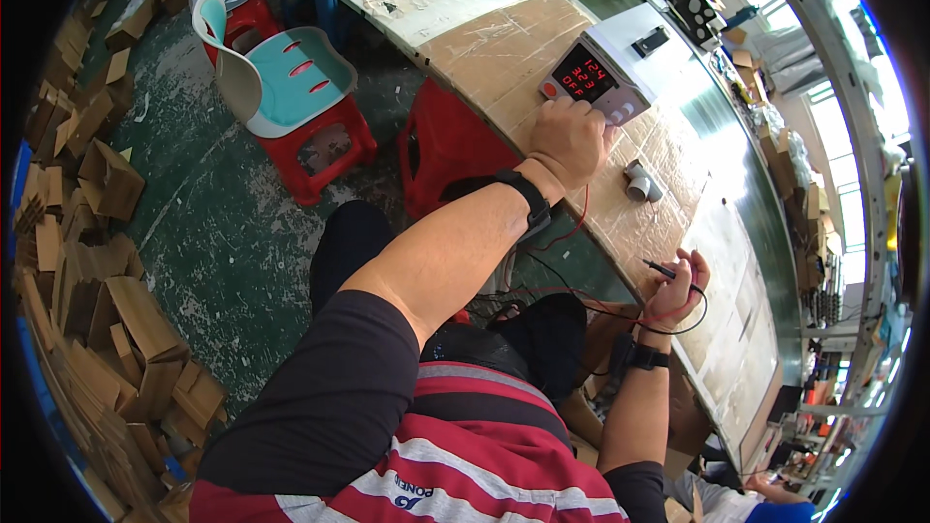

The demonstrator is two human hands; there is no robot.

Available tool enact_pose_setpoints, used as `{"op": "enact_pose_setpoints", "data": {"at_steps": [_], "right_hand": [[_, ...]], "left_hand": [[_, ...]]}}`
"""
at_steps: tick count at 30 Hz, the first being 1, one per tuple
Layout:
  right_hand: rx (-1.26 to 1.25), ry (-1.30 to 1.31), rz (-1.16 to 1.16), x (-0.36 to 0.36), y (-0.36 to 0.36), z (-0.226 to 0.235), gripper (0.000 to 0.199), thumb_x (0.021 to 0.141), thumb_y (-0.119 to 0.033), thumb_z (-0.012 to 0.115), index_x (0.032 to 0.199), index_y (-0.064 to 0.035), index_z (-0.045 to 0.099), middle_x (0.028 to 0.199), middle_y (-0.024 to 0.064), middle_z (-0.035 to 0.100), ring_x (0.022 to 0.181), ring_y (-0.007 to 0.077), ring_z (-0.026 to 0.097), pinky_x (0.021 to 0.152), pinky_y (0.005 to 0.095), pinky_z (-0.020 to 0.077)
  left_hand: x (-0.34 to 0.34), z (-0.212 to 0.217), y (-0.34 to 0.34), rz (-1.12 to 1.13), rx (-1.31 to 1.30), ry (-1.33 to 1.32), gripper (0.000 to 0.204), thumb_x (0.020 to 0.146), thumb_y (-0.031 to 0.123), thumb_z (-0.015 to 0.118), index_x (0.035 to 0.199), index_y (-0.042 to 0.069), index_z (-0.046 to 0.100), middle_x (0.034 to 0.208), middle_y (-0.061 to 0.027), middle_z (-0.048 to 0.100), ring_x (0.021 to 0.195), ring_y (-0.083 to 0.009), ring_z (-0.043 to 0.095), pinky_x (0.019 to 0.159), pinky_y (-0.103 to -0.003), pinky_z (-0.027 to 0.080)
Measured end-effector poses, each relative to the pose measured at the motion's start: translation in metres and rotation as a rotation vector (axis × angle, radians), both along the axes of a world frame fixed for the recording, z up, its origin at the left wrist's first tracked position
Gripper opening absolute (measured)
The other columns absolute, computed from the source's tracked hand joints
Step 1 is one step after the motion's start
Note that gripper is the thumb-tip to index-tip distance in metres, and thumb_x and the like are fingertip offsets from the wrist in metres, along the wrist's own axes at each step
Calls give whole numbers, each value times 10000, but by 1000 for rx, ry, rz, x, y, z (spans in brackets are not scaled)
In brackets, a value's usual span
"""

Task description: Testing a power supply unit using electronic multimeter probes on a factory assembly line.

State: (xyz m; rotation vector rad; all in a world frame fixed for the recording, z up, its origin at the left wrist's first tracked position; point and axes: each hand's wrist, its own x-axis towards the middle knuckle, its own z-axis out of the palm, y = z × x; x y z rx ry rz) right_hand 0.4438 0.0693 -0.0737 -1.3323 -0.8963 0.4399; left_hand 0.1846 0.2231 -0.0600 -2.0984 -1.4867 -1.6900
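Nearest to us, our right hand is closed around a pair of thin probes with red and black wires trailing from them, held at the near edge of the cardboard-covered bench. Further out, our left hand is curled with its fingers on the front panel of a white power supply with a red display. A grey pipe elbow lies on the bench between our hands. Beyond, on the floor, stand a red stool and a white and teal chair.
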Motion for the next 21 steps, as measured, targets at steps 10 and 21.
{"op": "enact_pose_setpoints", "data": {"at_steps": [10, 21], "right_hand": [[-32, -14, 20, 2, -2, 0, 320, 985, -111, 539, 1298, -44, 538, 1168, 108, 674, 814, 119, 642, 603, 215, 476], [-4, 11, -7, 0, -1, -1, 295, 996, -83, 533, 1287, -31, 538, 1149, 133, 684, 744, 105, 611, 565, 206, 463]], "left_hand": [[4, -1, 2, -2, 38, -2, 169, 789, 183, 792, 735, 101, 654, 775, -96, 648, 779, -314, 627, 726, -453, 483], [5, -3, 3, 17, 49, 28, 198, 759, 170, 809, 757, 112, 620, 796, -89, 635, 805, -306, 618, 744, -448, 479]]}}
